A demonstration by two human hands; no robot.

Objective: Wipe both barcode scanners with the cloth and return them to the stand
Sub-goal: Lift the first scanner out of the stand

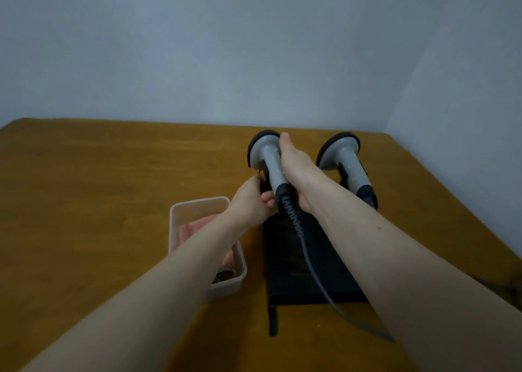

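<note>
A: Scanners, two, grey with black heads, both at the 12 o'clock end of the black stand (pixel 285 261). Left scanner (pixel 267 157) grasped by the right grip (pixel 296 171), wrapped round the handle from 3 o'clock, thumb laid up toward the head. Right scanner (pixel 347 167) untouched, propped in its cradle at 3 o'clock of the first.

B: And the left grip (pixel 250 198)?

A: Fingers curled on a dark part just under the handle at 7 o'clock. Probably the stand's cradle, pinned down so the stand stays put while the scanner comes out or goes in. Hard to tell which of the two.

B: Cloth?

A: Pink cloth (pixel 195 229) folded inside the clear tub (pixel 238 280), at 9 o'clock of the stand, partly hidden by the left forearm. Not in either grip, so likely no wiping under way. Something metallic beside it in the tub, too blurred to name.

B: Hazards?

A: Coiled cable (pixel 293 216) trailing from the handle toward 5 o'clock across the stand and onto the wooden surface (pixel 113 174). Likely to drag or snag on a lift; worth allowing slack.
</note>
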